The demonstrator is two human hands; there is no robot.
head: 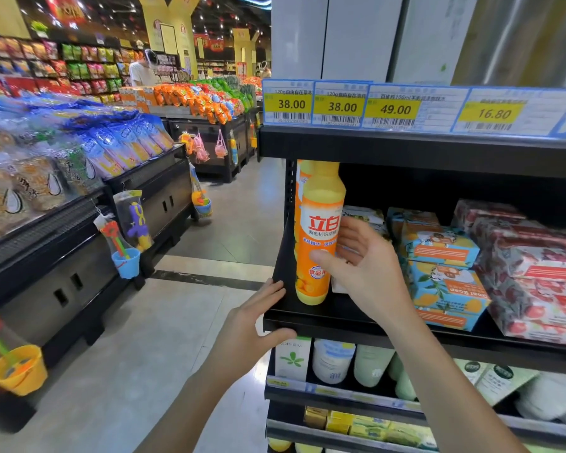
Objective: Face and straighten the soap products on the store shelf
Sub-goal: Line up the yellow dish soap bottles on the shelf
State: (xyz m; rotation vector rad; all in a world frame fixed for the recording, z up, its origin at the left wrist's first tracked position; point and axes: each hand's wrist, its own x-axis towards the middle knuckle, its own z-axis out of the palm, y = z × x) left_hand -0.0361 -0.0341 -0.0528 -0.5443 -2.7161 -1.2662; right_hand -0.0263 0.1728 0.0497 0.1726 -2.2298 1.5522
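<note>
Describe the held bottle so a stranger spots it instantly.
Find the black shelf under the yellow price tags. At its left end stands the orange bottle, gripped by the right hand. Unlike the stacked soap boxes beside it, it is tall and round.

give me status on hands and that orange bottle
Left hand resting on shelf edge. Right hand gripping orange bottle, standing upright. Soap boxes close beside, nothing blocking.

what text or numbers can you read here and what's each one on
"38.00": first price tag
"38.00": second price tag
"49.00": third price tag
"16.80": fourth price tag
"立白": orange bottle
"Goat Soap", upside down: blue box
Tag small print, barcodes and other packaging: too blurred to read.
</note>
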